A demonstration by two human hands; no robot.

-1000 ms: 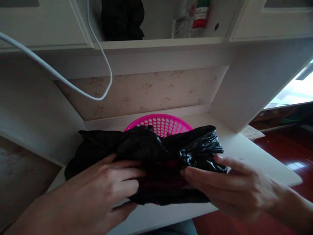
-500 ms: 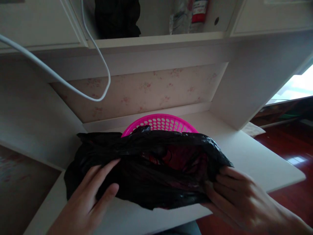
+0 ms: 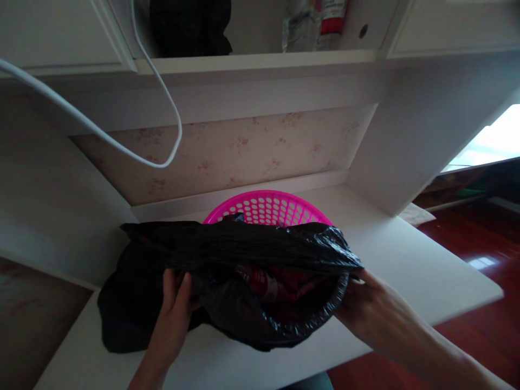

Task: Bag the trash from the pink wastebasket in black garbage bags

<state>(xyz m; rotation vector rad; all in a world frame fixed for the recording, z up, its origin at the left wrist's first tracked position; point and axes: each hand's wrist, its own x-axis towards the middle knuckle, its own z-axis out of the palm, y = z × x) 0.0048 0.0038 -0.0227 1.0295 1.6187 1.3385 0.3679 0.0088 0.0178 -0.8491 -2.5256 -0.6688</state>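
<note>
in the head view, the person's left arm comes up from the bottom of the picture, a bit left of the middle. the left hand (image 3: 173, 303) points up and away, with its back to us. its fingers (image 3: 168, 281) are bent and go into the mouth of the black bag (image 3: 227, 254). the thumb (image 3: 186, 286) lies on the outside. so the hand pinches the near edge of the bag on its left side.

the right arm comes in from the bottom right corner and slants up to the left. the right hand (image 3: 371, 311) is at the right end of the bag's mouth. its fingertips go under the black plastic there, so i cannot see them. it looks like it grips the rim, but i cannot tell how tight.

the bag lies on the white desk (image 3: 406, 271), near the front edge, between the two hands. its mouth is pulled wide open toward us. inside there is something red (image 3: 280, 284), with a shiny bit, but it is too dark to say what it is.

a pink basket (image 3: 268, 208) with round holes stands just behind the bag, and the bag hides its front part. a white cable (image 3: 122, 149) hangs in a loop above the desk on the left. up on the shelf (image 3: 260, 59) there is a dark thing (image 3: 189, 27) and a bottle (image 3: 333, 21) with a red label. dark red floor (image 3: 479, 238) shows on the right.
</note>
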